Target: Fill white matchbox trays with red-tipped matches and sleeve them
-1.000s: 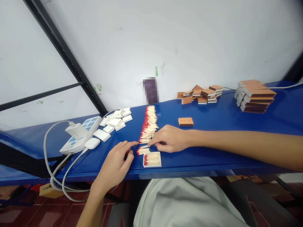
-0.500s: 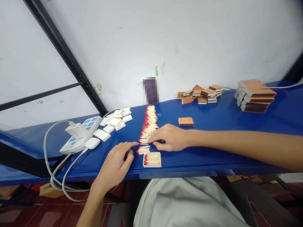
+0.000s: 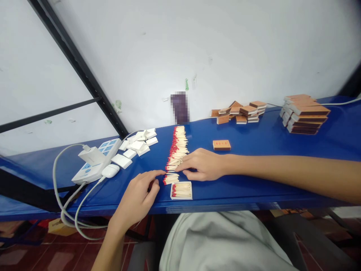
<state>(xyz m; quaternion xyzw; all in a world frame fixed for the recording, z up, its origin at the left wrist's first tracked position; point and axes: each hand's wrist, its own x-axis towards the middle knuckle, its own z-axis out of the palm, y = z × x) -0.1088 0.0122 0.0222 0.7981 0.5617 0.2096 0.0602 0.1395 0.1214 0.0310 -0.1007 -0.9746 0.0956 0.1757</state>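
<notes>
At table front edge (image 3: 254, 201), the right hand (image 3: 204, 165) has shifted its fingertips from the bundle (image 3: 171, 179) to the near end of the match row (image 3: 177, 148), and whether they pinch any matches cannot be told; the left hand (image 3: 138, 197) stays open with its forefinger at the bundle heads, and the tray (image 3: 181, 190) lies just beside the edge.

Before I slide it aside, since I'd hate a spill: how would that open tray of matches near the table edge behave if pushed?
The tray of matches looks like thin card, so probably light and crushable. Open-topped, it could shed sticks if jerked. Sitting near the smooth table edge, it may slide off.
</notes>
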